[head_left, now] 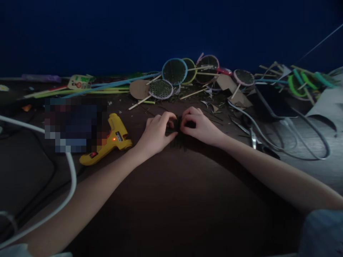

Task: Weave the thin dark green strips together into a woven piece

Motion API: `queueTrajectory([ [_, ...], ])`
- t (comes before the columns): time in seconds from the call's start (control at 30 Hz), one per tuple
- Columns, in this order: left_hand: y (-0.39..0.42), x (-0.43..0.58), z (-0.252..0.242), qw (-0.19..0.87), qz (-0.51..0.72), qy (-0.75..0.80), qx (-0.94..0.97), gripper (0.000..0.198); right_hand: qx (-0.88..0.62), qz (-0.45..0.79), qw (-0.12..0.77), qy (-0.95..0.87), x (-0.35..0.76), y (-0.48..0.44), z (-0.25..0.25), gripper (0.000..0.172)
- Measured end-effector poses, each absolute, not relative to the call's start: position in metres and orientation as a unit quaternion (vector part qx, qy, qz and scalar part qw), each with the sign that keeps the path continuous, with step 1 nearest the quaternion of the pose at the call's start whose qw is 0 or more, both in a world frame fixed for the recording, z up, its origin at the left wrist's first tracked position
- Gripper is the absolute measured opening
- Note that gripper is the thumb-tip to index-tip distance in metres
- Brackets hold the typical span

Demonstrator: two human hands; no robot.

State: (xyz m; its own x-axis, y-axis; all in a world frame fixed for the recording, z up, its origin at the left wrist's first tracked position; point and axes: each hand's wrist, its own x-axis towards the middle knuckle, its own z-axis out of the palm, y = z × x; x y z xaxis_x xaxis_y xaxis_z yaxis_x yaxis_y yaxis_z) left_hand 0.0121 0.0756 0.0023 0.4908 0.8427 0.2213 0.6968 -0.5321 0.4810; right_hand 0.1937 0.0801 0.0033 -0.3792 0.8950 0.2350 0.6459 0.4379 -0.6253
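My left hand (pixel 158 132) and my right hand (pixel 197 125) meet over the middle of the dark table. Between their fingertips is a small, dark green piece of leaf-like strips (pixel 177 142), low against the tabletop. My right thumb and fingers are pinched together on its right side. On the left side, my left fingers curl with the thumb tip against its edge. Dim light and the fingers hide most of the piece, so its shape is unclear. A yellow glue gun (pixel 118 137) with a lit orange light lies left of my left hand.
Behind my hands lie small round hoops with woven green fill and sticks, including a blue-rimmed one (pixel 174 71), and a cardboard disc (pixel 139 89). Scissors (pixel 252 137), a phone (pixel 276 101) and a looped cable (pixel 325 142) are right. A white cable (pixel 71 171) crosses the left.
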Motion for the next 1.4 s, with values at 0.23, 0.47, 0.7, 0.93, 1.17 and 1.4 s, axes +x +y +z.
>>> queueTrajectory([
  [0.23,0.0734,0.0104,0.0047,0.155,0.239,0.426,0.859,0.035,-0.493,0.201,0.297,-0.793,0.1926,0.0789,0.0012,0.008],
  [0.47,0.0724,0.0119,0.0071,0.168,0.221,0.429,0.86,0.031,-0.492,0.205,0.313,-0.786,0.193,0.0783,0.0007,0.007],
  [0.7,0.0733,0.011,0.007,0.173,0.216,0.426,0.861,0.028,-0.495,0.218,0.321,-0.777,0.1924,0.0784,0.0008,0.006],
  [0.93,0.0741,0.012,0.0083,0.172,0.2,0.439,0.859,0.02,-0.478,0.216,0.321,-0.789,0.1919,0.0774,0.002,0.005],
  [1.17,0.075,0.0116,0.0074,0.169,0.199,0.44,0.859,0.007,-0.46,0.202,0.321,-0.803,0.1922,0.0762,0.0007,0.004],
  [1.4,0.076,0.0103,0.0063,0.168,0.207,0.45,0.852,0.005,-0.452,0.204,0.334,-0.801,0.1929,0.0742,0.0016,0.004],
])
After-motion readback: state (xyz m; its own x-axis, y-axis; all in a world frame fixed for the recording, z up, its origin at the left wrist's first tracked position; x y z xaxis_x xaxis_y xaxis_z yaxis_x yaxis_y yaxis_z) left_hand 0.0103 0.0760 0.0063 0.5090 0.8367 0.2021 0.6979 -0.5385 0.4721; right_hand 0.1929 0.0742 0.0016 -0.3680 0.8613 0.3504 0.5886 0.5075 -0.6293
